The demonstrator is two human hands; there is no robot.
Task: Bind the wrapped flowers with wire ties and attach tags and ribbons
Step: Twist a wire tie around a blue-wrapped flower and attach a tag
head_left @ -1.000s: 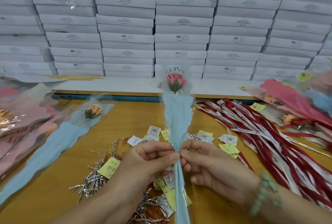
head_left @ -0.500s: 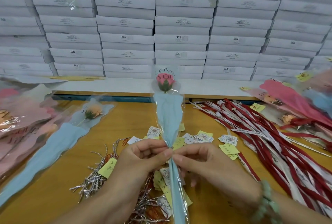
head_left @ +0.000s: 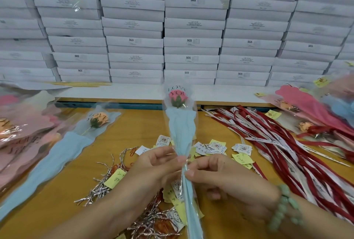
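Hands meet at the narrow waist of the wrapped flower (head_left: 181, 129). You hold it upright above the tabletop (head_left: 134, 127), pink bud on top, blue paper inside a clear sleeve. Your left hand (head_left: 151, 169) comes in from the left with fingers curled, and its grip pinches the sleeve where the paper gathers. Your right hand (head_left: 226, 181) closes thumb and forefinger on the sleeve just below that, and the two grips almost touch. Whether a tie sits between your fingertips I cannot tell, because they cover that spot. The flower's lower end runs off the bottom edge.

Under your left wrist, silver wire ties (head_left: 99, 187) lie tangled and are partly hidden by your forearm. Beyond your hands, small tags (head_left: 217, 146) lie scattered, their print too small to read. To the right, red and white ribbons (head_left: 283, 148) fan out and are cut off at the frame's edge. On the left a second flower (head_left: 76, 143), orange bud and blue paper, lies flat. The pink bundles (head_left: 21, 133) past it are blurred and cropped. A green bead bracelet (head_left: 285, 202) rides your right wrist. White boxes (head_left: 191, 28) are stacked across the back.
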